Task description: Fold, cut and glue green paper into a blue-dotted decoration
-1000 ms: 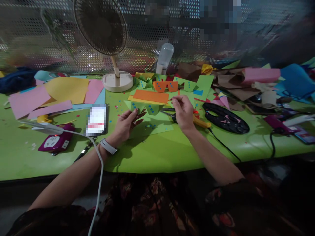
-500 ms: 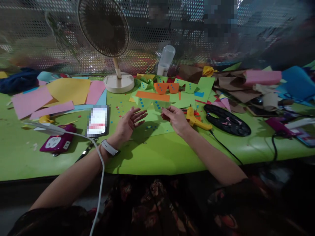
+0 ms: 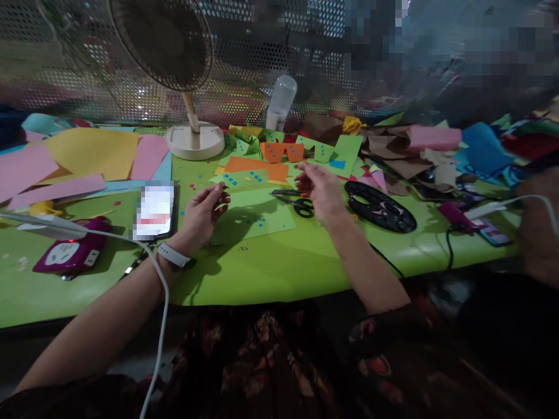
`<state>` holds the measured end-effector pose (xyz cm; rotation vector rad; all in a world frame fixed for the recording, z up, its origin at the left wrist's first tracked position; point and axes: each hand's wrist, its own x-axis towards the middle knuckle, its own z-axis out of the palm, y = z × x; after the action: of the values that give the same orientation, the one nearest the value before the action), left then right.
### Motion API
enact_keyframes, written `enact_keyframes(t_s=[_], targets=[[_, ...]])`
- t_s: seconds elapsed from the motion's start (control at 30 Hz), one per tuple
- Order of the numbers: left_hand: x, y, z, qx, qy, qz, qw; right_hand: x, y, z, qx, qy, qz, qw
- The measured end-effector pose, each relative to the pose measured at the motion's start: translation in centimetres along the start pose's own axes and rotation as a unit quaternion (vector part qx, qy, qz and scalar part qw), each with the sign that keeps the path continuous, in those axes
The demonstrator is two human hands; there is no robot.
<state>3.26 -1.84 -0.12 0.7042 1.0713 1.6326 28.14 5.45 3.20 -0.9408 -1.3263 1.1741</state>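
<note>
My left hand point(image 3: 203, 214), with a pale watch on the wrist, is closed in a pinch at the near left edge of a green paper glasses cutout point(image 3: 242, 177) with blue dots. The cutout's contact with the sheet under it cannot be made out. My right hand point(image 3: 324, 189) is raised over black-handled scissors point(image 3: 297, 203), its fingers loosely bent and apart, with nothing visible in them. A light green paper sheet point(image 3: 262, 210) with blue bits lies between my hands. Behind it stand an orange dotted paper cutout point(image 3: 283, 152) and further green ones.
A phone point(image 3: 155, 210) and a purple power strip point(image 3: 74, 250) with a white cable lie left. A fan point(image 3: 195, 142) and a bottle point(image 3: 282, 102) stand behind. To the right are a black tray point(image 3: 379, 206) and crumpled paper. Another person's arm point(image 3: 541, 227) shows far right.
My right hand has let go of the green dotted cutout and risen away. My left fingers have gone from spread to pinched. The scissors now show; my right arm mostly covers the yellow glue gun.
</note>
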Motion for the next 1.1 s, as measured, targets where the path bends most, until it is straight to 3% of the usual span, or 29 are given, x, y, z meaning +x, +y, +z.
enact_keyframes(t_s=[0.1, 0.27, 0.43, 0.6, 0.7, 0.8, 1.0, 1.1], targets=[[0.4, -0.1, -0.3, 0.021, 0.016, 0.000, 1.000, 0.2, -2.0, -1.6, -0.066, 0.022, -0.070, 0.995], [0.7, -0.2, -0.5, 0.017, 0.039, -0.019, 0.999, -0.4, -2.6, -2.6, -0.138, -0.085, -0.051, 0.985], [0.4, 0.0, -0.2, 0.047, 0.048, 0.030, 0.997, -1.5, -1.7, -2.4, -0.228, -0.151, -0.062, 0.960], [0.1, 0.4, -0.1, 0.089, 0.036, 0.079, 0.992, 0.1, -1.3, 0.4, -0.378, -0.249, -0.096, 0.886], [0.0, 0.5, -0.3, 0.099, 0.037, 0.078, 0.991, 3.3, -0.4, 2.8, -0.453, -0.263, -0.111, 0.845], [-0.4, 0.5, -0.3, 0.108, 0.006, 0.069, 0.992, 6.3, 0.9, 4.8, -0.498, -0.259, -0.070, 0.824], [-0.9, 0.5, 0.1, 0.119, -0.010, 0.033, 0.992, 7.2, 2.1, 6.7, -0.443, -0.315, 0.033, 0.839], [-0.7, 0.9, -0.2, 0.148, -0.001, 0.049, 0.988, 6.3, 1.0, 6.2, -0.393, -0.314, 0.024, 0.864]])
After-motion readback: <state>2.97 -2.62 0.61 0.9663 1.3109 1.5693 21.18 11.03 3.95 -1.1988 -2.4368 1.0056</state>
